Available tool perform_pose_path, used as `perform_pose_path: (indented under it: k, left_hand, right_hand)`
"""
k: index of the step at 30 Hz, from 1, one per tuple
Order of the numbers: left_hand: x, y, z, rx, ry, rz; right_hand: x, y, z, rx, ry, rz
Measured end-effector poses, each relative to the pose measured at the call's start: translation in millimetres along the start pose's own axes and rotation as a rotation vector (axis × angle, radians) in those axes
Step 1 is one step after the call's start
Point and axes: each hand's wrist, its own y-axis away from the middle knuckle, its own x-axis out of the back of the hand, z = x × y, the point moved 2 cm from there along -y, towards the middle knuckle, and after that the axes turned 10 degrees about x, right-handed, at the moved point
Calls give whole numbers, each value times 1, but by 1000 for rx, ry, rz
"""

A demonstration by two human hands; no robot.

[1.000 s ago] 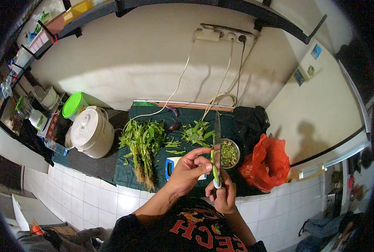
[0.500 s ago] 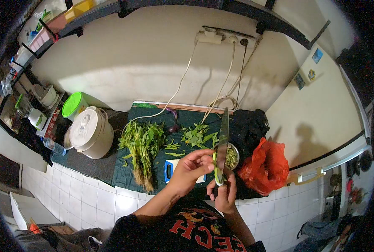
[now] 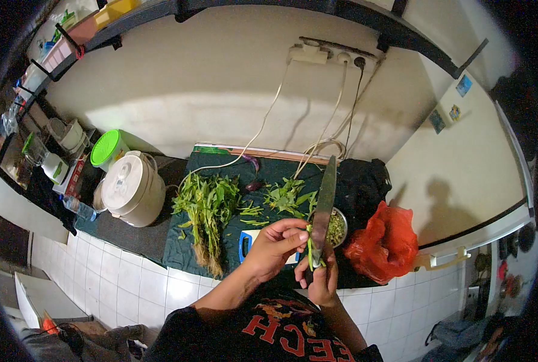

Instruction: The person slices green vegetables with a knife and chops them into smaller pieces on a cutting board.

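My left hand (image 3: 279,244) is closed on a green vegetable stem (image 3: 310,246), pinching its upper end between thumb and fingers. My right hand (image 3: 321,279) grips a knife (image 3: 325,202) by the handle, its long blade pointing up and away from me. The stem's lower end lies at the base of the blade, by my right thumb. Behind the blade sits a metal bowl (image 3: 345,231) of small chopped green pieces (image 3: 337,227), partly hidden. Under my left hand a white cutting board with a blue handle (image 3: 243,247) shows in part.
Leafy greens with roots (image 3: 205,217) lie on the dark green cloth (image 3: 181,250), left of loose leaves (image 3: 285,196) and a purple eggplant (image 3: 255,185). A red plastic bag (image 3: 380,247) stands at the right; a white rice cooker (image 3: 134,190) is at the left. Cables (image 3: 275,102) hang behind.
The stem between my hands has turned and now looks thinner against the blade. The knife has tilted slightly to the right. The whole view has shifted a little.
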Motion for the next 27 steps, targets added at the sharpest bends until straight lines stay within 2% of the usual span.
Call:
perform_pose_path:
  k: [7, 10, 21, 23, 27]
  left_hand:
    - [1, 0, 7, -10, -29, 83]
    - [6, -2, 7, -59, -91, 84]
    - [7, -1, 13, -28, -37, 74]
    - [6, 0, 13, -33, -41, 66]
    - [6, 0, 10, -22, -99, 144]
  right_hand:
    - [-4, -6, 7, -1, 24, 12]
    - [-6, -10, 7, 3, 49, 21]
    - [-9, -19, 10, 27, 69, 8]
    - [-6, -21, 11, 23, 30, -49]
    - [-9, -21, 8, -26, 31, 25]
